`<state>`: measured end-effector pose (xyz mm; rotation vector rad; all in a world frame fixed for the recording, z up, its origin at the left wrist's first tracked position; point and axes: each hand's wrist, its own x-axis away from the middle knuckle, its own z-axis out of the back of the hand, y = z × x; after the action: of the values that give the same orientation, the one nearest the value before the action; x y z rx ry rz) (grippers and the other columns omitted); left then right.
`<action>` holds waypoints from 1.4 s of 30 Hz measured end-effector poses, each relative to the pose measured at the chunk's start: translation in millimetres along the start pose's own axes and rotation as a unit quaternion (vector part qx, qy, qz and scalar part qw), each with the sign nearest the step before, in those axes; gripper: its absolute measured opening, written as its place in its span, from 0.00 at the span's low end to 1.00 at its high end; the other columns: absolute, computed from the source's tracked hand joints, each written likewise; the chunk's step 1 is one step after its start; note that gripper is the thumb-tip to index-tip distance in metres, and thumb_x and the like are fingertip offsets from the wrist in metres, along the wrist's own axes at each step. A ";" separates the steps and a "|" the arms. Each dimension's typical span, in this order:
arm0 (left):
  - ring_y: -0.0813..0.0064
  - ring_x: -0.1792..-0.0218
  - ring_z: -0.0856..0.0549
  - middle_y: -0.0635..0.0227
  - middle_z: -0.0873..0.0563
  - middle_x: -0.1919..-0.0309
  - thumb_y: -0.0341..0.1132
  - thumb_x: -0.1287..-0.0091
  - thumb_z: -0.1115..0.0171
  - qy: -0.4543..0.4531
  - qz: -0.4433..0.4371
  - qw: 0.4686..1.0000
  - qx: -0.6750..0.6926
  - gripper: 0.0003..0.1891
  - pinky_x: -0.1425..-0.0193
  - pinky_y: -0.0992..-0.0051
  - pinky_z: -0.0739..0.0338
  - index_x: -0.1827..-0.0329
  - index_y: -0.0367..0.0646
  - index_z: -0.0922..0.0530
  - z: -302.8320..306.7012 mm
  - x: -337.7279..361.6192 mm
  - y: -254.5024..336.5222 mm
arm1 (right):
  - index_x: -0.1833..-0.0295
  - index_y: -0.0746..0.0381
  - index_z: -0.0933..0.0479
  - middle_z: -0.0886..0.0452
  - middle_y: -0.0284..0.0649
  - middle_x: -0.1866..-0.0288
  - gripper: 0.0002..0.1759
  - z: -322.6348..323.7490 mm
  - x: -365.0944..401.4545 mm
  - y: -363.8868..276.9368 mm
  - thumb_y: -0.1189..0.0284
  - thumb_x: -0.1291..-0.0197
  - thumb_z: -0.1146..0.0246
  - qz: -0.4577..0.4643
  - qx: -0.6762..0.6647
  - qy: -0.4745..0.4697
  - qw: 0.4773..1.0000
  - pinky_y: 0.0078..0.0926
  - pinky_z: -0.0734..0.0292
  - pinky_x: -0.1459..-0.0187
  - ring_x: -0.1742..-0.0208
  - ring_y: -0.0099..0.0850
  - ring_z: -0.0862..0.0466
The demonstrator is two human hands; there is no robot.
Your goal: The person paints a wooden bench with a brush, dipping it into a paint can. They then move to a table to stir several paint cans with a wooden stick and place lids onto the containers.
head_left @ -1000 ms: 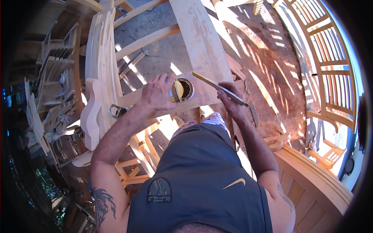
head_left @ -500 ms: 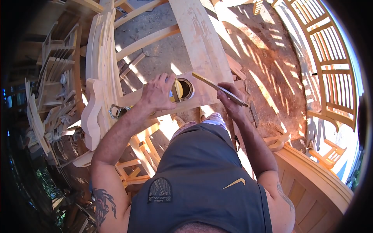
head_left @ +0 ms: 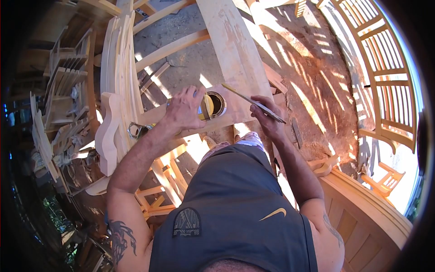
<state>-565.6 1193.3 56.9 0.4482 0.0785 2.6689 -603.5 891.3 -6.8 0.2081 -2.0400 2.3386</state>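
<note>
My left hand is wrapped round a can or its yellow lid, whose far side is hidden by the fingers. Right beside it is a round, dark-filled opening with a pale rim. A thin, flat stick-like tool is gripped in my right hand, its yellowish end pointing up and left, close to the opening. These things are over a pale wooden board.
A long wide board runs away from me. Stacked curved wooden pieces stand at the left. Slatted wooden frames are at the far right, and a panelled wooden piece lies at lower right.
The stick-like tool in my right hand has turned slightly, showing a narrower edge, and moved a little to the left with the hand. My left hand has barely moved.
</note>
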 end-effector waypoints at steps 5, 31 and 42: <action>0.50 0.36 0.17 0.51 0.21 0.40 0.52 0.58 0.16 0.006 -0.005 1.000 0.003 0.58 0.32 0.54 0.17 0.22 0.38 0.31 -1.1 0.1 -0.9 | 0.38 0.63 0.13 0.08 0.39 0.60 0.16 -1.0 -1.1 1.5 0.72 0.28 0.26 0.022 -0.013 -0.005 1.000 0.25 0.14 0.57 0.60 0.24 0.10; 0.51 0.37 0.17 0.51 0.21 0.39 0.52 0.58 0.15 0.005 -0.002 1.000 -0.002 0.58 0.32 0.54 0.17 0.22 0.39 0.32 -1.5 2.1 -3.3 | 0.38 0.63 0.13 0.07 0.41 0.54 0.16 -4.6 -6.7 -7.1 0.69 0.28 0.27 0.015 0.007 -0.029 0.999 0.30 0.15 0.49 0.53 0.27 0.11; 0.50 0.36 0.17 0.51 0.21 0.39 0.52 0.58 0.16 0.003 -0.004 1.000 0.002 0.58 0.32 0.54 0.17 0.22 0.38 0.32 -0.9 2.3 -3.5 | 0.31 0.64 0.17 0.08 0.40 0.51 0.21 -6.3 -6.8 -2.1 0.67 0.24 0.29 0.035 -0.008 -0.051 0.998 0.26 0.13 0.49 0.52 0.25 0.11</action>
<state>-566.4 1197.5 56.4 0.4403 0.0866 2.6630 -597.0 898.3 -6.4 0.2653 -2.1450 2.3992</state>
